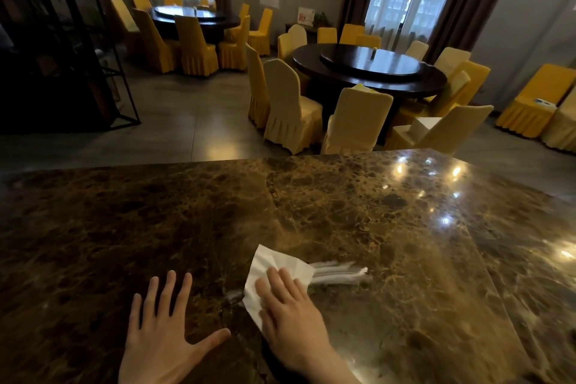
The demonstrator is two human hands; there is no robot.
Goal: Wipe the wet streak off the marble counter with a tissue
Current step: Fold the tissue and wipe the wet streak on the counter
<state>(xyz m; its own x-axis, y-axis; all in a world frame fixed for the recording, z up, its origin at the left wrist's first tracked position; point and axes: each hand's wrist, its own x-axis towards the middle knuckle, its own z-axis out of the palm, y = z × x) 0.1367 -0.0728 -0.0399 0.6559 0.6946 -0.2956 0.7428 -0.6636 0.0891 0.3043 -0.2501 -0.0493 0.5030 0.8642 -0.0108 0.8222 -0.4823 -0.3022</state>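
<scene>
A dark brown marble counter point(187, 221) fills the lower half of the head view. A white tissue point(274, 262) lies flat on it near the front edge. My right hand point(290, 312) presses down on the tissue with its fingers laid flat over it. A pale wet streak point(339, 271) runs to the right from under the tissue. A smaller wet smear point(233, 294) shows just left of the tissue. My left hand point(165, 330) rests flat on the marble to the left, fingers spread, holding nothing.
Beyond the counter's far edge are two round dark dining tables point(367, 72) ringed by several yellow-covered chairs point(290, 109). A dark metal shelf frame point(62, 50) stands at the left. Ceiling lights reflect on the counter's right part point(445, 196).
</scene>
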